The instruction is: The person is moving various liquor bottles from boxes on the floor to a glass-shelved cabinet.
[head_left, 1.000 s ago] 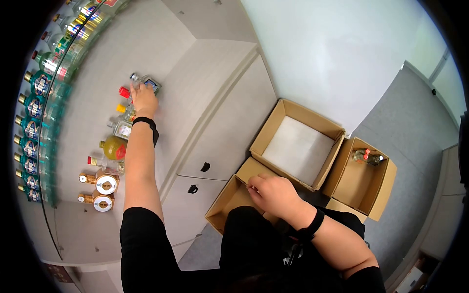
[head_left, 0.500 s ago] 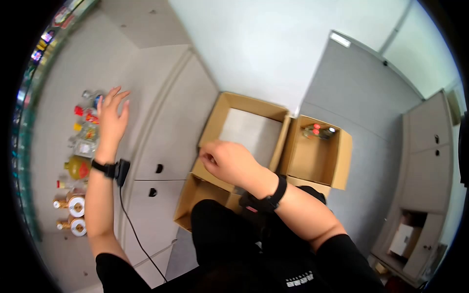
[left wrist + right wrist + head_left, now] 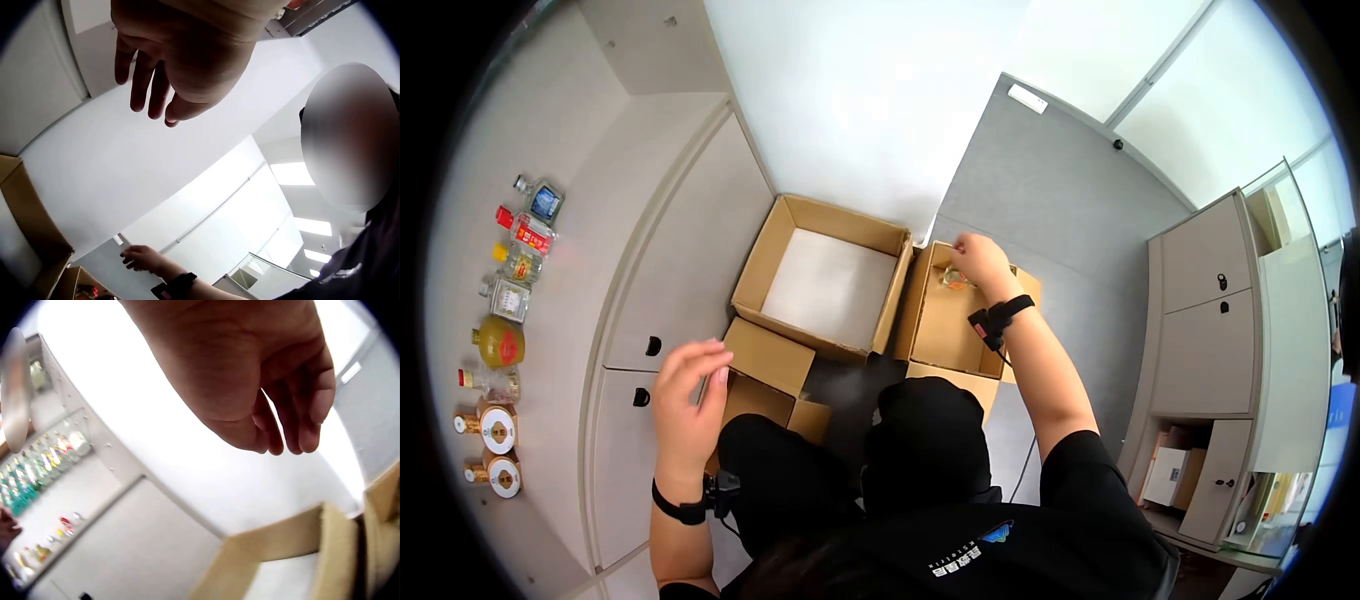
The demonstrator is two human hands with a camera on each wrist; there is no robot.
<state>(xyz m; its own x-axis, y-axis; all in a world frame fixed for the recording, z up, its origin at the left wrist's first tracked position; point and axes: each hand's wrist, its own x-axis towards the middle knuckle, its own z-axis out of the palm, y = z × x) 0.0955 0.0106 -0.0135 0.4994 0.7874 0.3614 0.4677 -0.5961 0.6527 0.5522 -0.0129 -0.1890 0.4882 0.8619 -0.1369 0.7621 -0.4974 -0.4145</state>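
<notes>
In the head view my left hand (image 3: 687, 408) is raised at the cabinet's front edge, fingers extended and holding nothing; the left wrist view shows the same hand (image 3: 181, 56) in the air. My right hand (image 3: 983, 262) is over the far end of the right cardboard box (image 3: 945, 335), above small bottles (image 3: 953, 279) that it partly hides. The right wrist view shows that hand (image 3: 250, 375) with loosely bent fingers and nothing in them. A row of bottles lies on the shelf, among them a round yellow-green bottle (image 3: 501, 342) and a blue-labelled bottle (image 3: 545, 203).
A large box (image 3: 755, 270) with a white sheet (image 3: 828, 280) inside stands left of the right box. Nearer the person's knees is another open box (image 3: 770, 355). A low cabinet (image 3: 1208, 310) stands at the right, and a white wall rises behind the boxes.
The left hand has come away from the shelf bottles and back toward the body. My right hand has moved right, over the right box. The head view has turned to the right.
</notes>
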